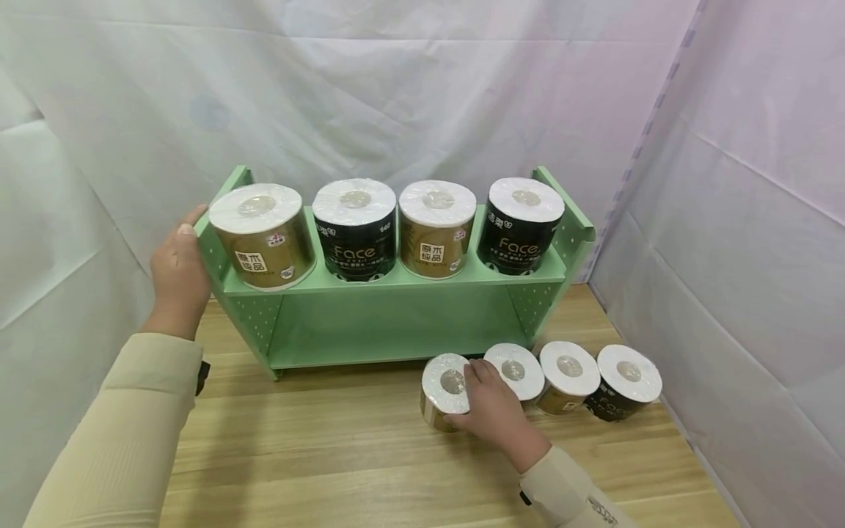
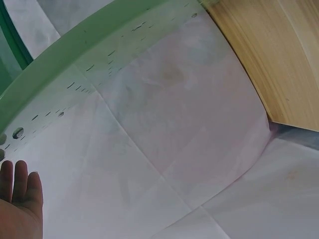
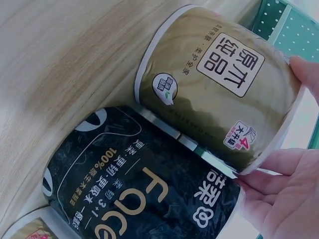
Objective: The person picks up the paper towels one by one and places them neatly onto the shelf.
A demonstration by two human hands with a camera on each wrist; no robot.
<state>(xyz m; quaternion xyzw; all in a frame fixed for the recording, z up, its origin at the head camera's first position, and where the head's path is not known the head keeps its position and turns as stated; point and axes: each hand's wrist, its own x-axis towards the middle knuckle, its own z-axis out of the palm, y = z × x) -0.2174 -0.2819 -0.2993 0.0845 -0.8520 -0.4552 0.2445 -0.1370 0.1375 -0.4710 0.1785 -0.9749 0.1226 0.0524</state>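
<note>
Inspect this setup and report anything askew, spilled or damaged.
Nothing stands out. Four toilet rolls on the green rack and four more rolls on the wooden table form rows, none toppled. Their wrappers, where visible, look intact. No spill shows.

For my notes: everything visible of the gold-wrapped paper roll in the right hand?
The gold-wrapped, cylindrical paper roll has white ends, a round beige-grey centre on top and a glossy wrapper that looks like plastic film. It carries a white square label with dark characters, a pink-and-white sticker and a round white badge. It is roughly upright, leftmost in the row before the pale green perforated shelf. The right hand grips its upper edge; whether it touches the black-wrapped roll beside it is unclear.
</note>
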